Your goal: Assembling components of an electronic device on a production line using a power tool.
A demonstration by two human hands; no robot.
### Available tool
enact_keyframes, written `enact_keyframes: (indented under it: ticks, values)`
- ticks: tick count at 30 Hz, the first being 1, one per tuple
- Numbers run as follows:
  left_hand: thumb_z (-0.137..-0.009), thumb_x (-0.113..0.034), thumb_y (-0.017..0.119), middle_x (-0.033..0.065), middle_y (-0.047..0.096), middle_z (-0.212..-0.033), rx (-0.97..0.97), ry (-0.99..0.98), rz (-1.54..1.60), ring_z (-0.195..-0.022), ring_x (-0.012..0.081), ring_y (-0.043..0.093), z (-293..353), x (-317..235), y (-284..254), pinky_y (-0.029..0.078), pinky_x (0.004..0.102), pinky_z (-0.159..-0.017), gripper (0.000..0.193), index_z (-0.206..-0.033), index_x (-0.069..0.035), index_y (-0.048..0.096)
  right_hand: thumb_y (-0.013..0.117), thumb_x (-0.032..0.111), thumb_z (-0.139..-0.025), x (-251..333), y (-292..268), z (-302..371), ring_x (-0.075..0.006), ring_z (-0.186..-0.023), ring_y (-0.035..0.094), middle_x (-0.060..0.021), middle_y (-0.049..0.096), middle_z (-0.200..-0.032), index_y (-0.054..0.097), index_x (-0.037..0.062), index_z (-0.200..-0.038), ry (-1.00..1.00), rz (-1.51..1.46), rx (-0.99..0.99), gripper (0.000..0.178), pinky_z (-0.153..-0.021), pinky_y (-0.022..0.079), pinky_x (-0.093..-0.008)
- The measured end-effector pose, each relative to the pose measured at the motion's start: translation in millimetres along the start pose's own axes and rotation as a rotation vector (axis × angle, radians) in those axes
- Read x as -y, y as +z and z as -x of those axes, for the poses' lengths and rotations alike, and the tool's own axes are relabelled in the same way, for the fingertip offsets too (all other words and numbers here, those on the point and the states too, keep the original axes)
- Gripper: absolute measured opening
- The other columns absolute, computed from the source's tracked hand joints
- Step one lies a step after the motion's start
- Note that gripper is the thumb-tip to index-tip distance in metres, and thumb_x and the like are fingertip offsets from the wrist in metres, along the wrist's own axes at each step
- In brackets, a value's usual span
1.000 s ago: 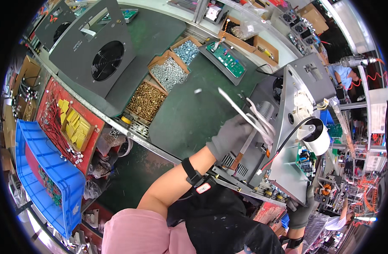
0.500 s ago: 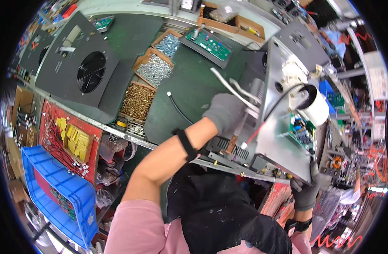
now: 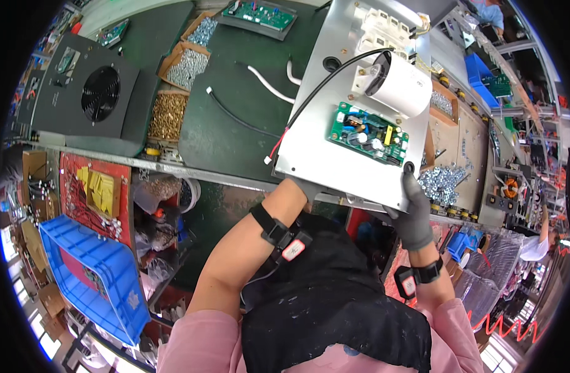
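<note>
A silver metal plate [image 3: 335, 175] lies face up and close to level over the bench's near edge. My right hand [image 3: 414, 217], in a grey glove, grips its near right corner with the thumb on top. The gloved left hand [image 3: 305, 188] is at the near left edge, its fingers hidden under the plate. Mounted on the plate are a green circuit board [image 3: 373, 135], a large white cylinder [image 3: 404, 86] and pale terminal blocks [image 3: 384, 34]. A black cable [image 3: 325, 78] arches from the cylinder toward the left edge, where a red wire ends in a white plug.
Open boxes of brass fasteners [image 3: 167, 116] and silver screws [image 3: 187, 68] stand on the bench to the left. Beyond them lies a circuit board on a dark tray [image 3: 260, 17]. Loose silver fasteners [image 3: 443, 183] are heaped at right. A black fan panel [image 3: 73, 93] and blue crate [image 3: 92, 273] stand left.
The plate has turned from tilted up on edge to face up, so the finned heat sink no longer shows. My left hand has moved from beside the heat sink to the plate's near edge.
</note>
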State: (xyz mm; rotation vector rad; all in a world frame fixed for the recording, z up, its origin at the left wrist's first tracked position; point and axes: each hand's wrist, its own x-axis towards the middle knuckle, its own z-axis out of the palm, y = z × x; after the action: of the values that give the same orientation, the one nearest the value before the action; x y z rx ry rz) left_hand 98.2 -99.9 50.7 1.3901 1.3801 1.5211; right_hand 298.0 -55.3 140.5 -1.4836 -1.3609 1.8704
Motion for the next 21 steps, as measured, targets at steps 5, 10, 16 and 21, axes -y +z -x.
enact_keyframes:
  ticks: [5,10,16,21]
  values:
    - [-0.091,-0.018,0.047,0.0087,0.061,-0.104,-0.017,-0.042,-0.077,-0.094,0.0221,0.062,-2.0,3.1,6.2,0.052,0.0364,-0.081,0.025,-0.112,-0.007,0.053,0.039,0.012,-0.098,-74.9,-48.3,-25.5,-0.021,-0.086,0.059,-0.0155,0.059,-0.1,0.037,-0.0046,-0.126,-0.335,0.264,-0.016,0.034,-0.073,0.049,-0.0311]
    - [-0.09,-0.017,0.047,0.0091,0.061,-0.103,-0.027,-0.026,-0.149,-0.094,0.0225,0.062,-0.1,3.5,21.8,0.052,0.0365,-0.081,0.024,-0.111,-0.007,0.053,0.039,0.024,-0.099,-99.1,-68.9,-42.1,-0.0226,-0.091,0.059,-0.0193,0.06,-0.098,0.052,-0.0052,-0.111,-0.568,0.483,-0.094,0.034,-0.075,0.047,-0.0324]
    - [-0.09,-0.017,0.047,0.0095,0.061,-0.103,-0.033,0.005,-0.244,-0.094,0.023,0.062,8.8,12.8,26.3,0.052,0.0367,-0.08,0.024,-0.111,-0.007,0.054,0.064,0.022,-0.08,-61.1,-46.1,-30.5,-0.0309,-0.085,0.063,-0.0132,0.065,-0.096,0.06,0.0048,-0.108,-0.755,1.096,0.189,0.034,-0.072,0.05,-0.0381]
    - [-0.089,-0.016,0.047,0.0098,0.061,-0.102,-0.04,0.037,-0.305,-0.093,0.0235,0.062,6.2,14.7,31.1,0.052,0.0369,-0.08,0.024,-0.11,-0.007,0.054,0.067,0.022,-0.079,-75.8,-22.6,-59.3,-0.0279,-0.081,0.064,-0.0096,0.066,-0.092,0.064,0.0092,-0.105,-1.179,1.262,0.106,0.03,-0.067,0.051,-0.036]
